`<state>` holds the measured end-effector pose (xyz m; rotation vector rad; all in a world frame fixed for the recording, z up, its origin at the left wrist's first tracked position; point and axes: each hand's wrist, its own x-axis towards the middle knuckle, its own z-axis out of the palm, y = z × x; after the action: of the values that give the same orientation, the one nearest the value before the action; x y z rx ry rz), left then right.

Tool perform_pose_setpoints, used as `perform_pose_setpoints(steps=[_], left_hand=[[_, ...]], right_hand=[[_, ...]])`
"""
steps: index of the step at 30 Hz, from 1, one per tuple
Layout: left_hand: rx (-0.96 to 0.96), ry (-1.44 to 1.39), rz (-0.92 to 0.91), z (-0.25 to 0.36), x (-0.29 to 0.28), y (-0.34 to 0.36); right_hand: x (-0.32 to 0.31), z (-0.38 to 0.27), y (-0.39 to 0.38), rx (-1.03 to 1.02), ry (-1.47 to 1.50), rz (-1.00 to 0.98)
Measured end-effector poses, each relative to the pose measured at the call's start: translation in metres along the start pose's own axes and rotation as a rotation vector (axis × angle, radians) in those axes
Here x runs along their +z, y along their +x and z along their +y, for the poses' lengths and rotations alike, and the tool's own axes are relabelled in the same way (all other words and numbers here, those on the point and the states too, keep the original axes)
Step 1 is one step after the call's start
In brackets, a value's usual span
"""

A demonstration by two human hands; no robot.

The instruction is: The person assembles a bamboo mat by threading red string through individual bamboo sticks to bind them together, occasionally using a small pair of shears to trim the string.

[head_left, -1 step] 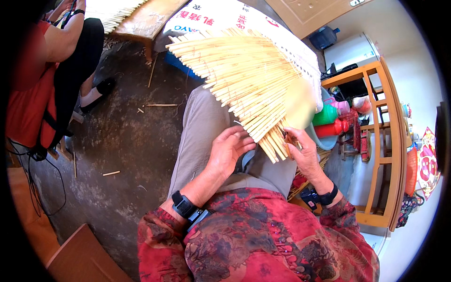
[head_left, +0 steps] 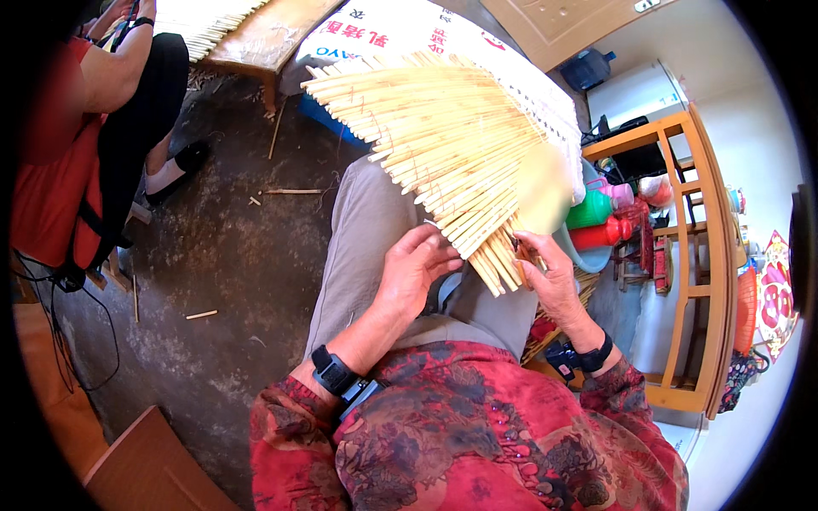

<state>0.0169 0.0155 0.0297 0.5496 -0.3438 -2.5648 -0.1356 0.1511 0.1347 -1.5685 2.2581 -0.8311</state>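
A fan-shaped mat of pale, thin sticks [head_left: 443, 136], tied together with fine thread, spreads from my lap up over a white printed sack. Its narrow end comes down between my hands, where several stick ends [head_left: 494, 264] lie bunched. My left hand [head_left: 415, 266] is curled at the mat's lower left edge, its fingertips partly hidden by the sticks. At the right edge of the narrow end, my right hand [head_left: 550, 272] pinches the sticks between thumb and fingers. Whether it also holds thread or something small there is hard to make out.
The white sack [head_left: 400, 30] lies beyond my knees. At left sits another person [head_left: 128, 77] by a wooden table [head_left: 273, 34] bearing more sticks. Loose sticks [head_left: 203, 314] lie on the dark floor. To the right stand a blue basin [head_left: 588, 255], flasks [head_left: 592, 209] and a wooden frame [head_left: 690, 281].
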Motion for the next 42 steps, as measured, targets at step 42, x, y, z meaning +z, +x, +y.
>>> perform_pose_setpoints(steps=[42], left_hand=[[0.782,2.164,-0.016,0.058,0.065,0.036]], right_hand=[[0.007,0.024,0.006,-0.147,-0.066,0.034]])
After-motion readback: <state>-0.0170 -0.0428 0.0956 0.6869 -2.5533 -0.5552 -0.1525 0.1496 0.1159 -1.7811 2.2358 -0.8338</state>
